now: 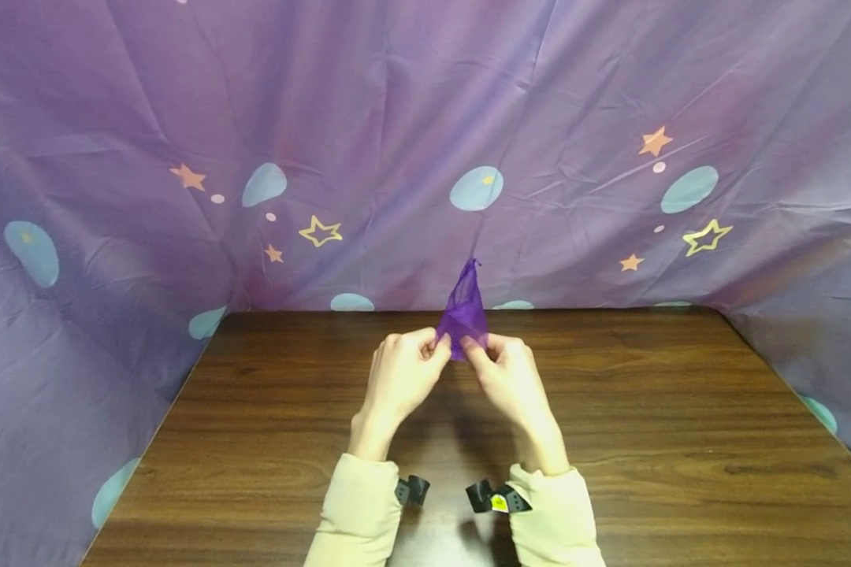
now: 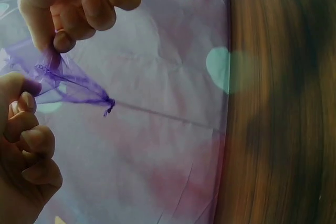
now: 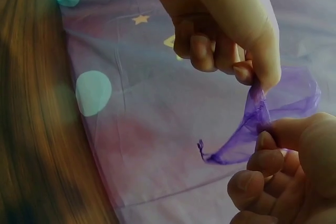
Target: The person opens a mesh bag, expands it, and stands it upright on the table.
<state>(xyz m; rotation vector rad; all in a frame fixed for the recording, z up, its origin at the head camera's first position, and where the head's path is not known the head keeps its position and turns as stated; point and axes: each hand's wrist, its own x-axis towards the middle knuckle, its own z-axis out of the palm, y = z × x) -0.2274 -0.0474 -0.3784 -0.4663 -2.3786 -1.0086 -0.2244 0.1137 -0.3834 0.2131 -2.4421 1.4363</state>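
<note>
1. Pale sleeves (image 1: 358, 512) lay nearest the head camera, a black wrist unit (image 1: 498, 498) jutting inward from each; the two units faced one another across a gap, and I judged that drawing my forearms together could have knocked them
2. Beyond them, my left hand (image 1: 404, 374) pinched one side of a sheer purple pouch (image 1: 466, 303) between thumb and finger, and my right hand (image 1: 507, 378) pinched the other, with the remaining fingers of both hands curled in
3. Between my hands, seemingly raised above the bench (image 1: 681, 441), the pouch pointed its gathered tip (image 2: 109, 102) away from me, toward the printed curtain (image 1: 397, 118)
4. Tearing looked like the main risk: the fabric was thin enough to see through, so a hard sideways pull from either hand might have split or puckered it
5. Slipping came next: only my fingertips bore on the cloth, so one loosened pinch could have let it swing, and two could have dropped it
6. Folds overlapped near my thumbs, and I could not tell whether each pinch took one layer or two; catching both would have made them move together
7. Snagging the short loose end (image 3: 200, 148) at the tip might have tightened the gather
</note>
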